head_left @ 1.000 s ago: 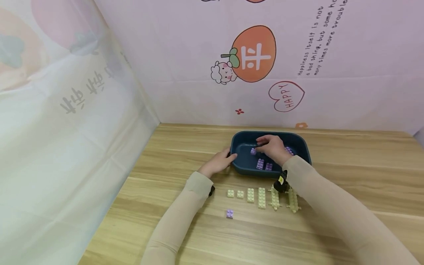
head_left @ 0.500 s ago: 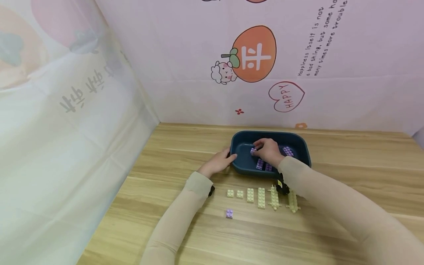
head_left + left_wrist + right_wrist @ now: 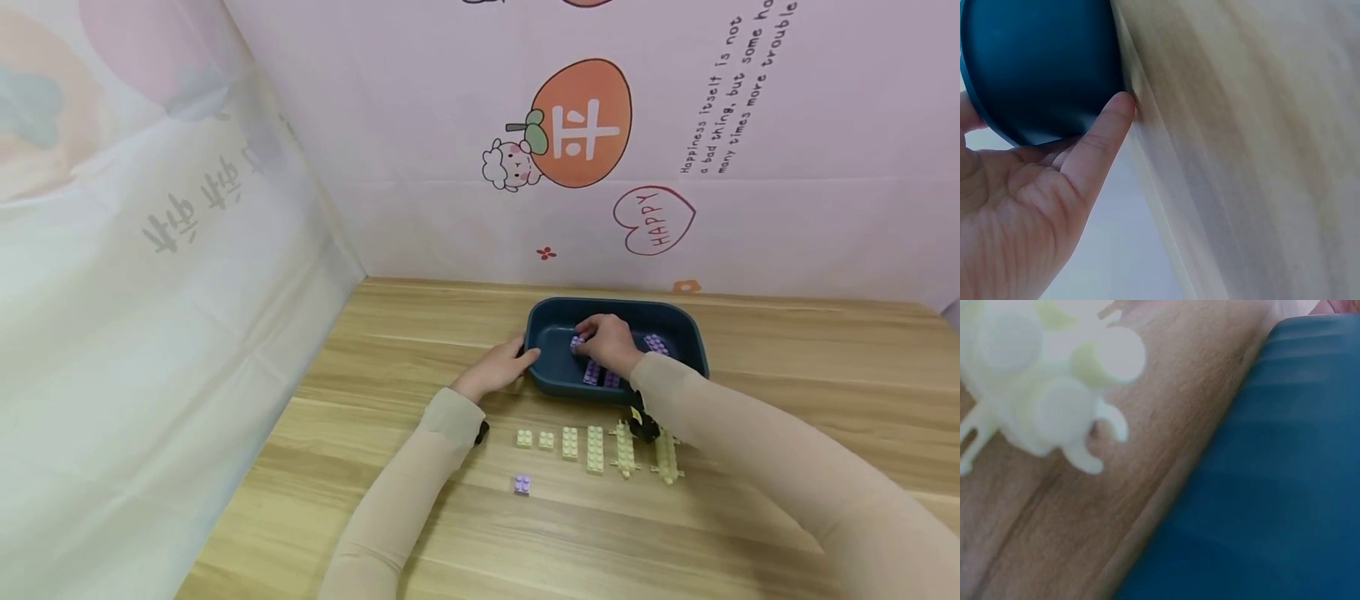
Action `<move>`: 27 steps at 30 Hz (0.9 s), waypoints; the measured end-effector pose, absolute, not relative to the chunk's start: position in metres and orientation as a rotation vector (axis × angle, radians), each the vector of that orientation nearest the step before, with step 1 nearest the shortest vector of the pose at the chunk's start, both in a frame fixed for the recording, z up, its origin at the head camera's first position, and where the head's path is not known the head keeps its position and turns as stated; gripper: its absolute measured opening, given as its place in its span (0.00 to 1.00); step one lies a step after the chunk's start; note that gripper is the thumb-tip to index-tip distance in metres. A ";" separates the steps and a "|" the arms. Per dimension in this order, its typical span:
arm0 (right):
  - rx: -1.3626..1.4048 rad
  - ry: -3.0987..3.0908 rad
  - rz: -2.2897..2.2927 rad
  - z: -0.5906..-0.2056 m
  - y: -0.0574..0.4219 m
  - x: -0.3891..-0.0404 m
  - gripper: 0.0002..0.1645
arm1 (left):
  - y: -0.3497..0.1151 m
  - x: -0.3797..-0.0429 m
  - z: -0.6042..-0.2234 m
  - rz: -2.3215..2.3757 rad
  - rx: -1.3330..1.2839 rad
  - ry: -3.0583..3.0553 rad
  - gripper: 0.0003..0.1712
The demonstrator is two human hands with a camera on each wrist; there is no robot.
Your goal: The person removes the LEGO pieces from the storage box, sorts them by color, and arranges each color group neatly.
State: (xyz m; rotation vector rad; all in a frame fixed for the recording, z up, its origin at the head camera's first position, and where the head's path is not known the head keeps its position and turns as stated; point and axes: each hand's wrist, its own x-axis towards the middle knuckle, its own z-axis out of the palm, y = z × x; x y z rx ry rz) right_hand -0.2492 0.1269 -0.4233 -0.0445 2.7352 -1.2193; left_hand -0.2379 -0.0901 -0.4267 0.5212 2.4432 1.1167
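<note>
My left hand [image 3: 495,369] holds the left end of a dark blue plastic tray [image 3: 551,386], its thumb over the rim. In the left wrist view a finger [image 3: 1100,137] lies straight along the tray's outer wall. Inside the tray, my right hand [image 3: 611,343] pinches a small purple toy brick [image 3: 576,342] between thumb and fingers. Two purple bricks, one a longer brick [image 3: 592,372], lie below that hand, partly covered. Another purple brick [image 3: 656,343] sits at the tray's right. The right wrist view shows no fingers at work, only the tray's outside [image 3: 1272,475].
Before the tray, pale yellow bricks stand in a row: two small ones, a medium brick [image 3: 570,443], a long brick [image 3: 595,450], and two pieces with side pegs, one a pegged piece [image 3: 625,450]. One small purple brick [image 3: 522,484] lies nearer on the wooden table [image 3: 315,467].
My right hand has moved slightly left and its fingers have closed on the small purple brick, uncovering the brick at the tray's right. The left hand stays on the tray.
</note>
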 end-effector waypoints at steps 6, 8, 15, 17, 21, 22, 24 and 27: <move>-0.057 2.714 -1.210 -0.424 0.127 -0.251 0.22 | -0.090 -0.237 -0.428 1.132 0.502 2.439 0.33; -0.061 2.711 -1.212 -0.423 0.128 -0.253 0.22 | -0.090 -0.238 -0.429 1.140 0.498 2.440 0.33; -0.048 2.729 -1.179 -0.426 0.131 -0.258 0.21 | -0.088 -0.239 -0.429 1.115 0.516 2.464 0.33; -0.053 2.732 -1.176 -0.426 0.132 -0.259 0.19 | -0.088 -0.239 -0.429 1.115 0.517 2.465 0.33; -0.037 2.710 -1.175 -0.426 0.132 -0.260 0.18 | -0.088 -0.239 -0.429 1.110 0.511 2.467 0.33; -0.027 2.702 -1.176 -0.426 0.132 -0.260 0.18 | -0.088 -0.239 -0.429 1.106 0.511 2.469 0.33; -0.004 2.685 -1.177 -0.427 0.132 -0.261 0.17 | -0.089 -0.239 -0.429 1.094 0.515 2.474 0.33; 0.017 2.667 -1.181 -0.428 0.133 -0.260 0.17 | -0.089 -0.238 -0.430 1.081 0.518 2.480 0.32</move>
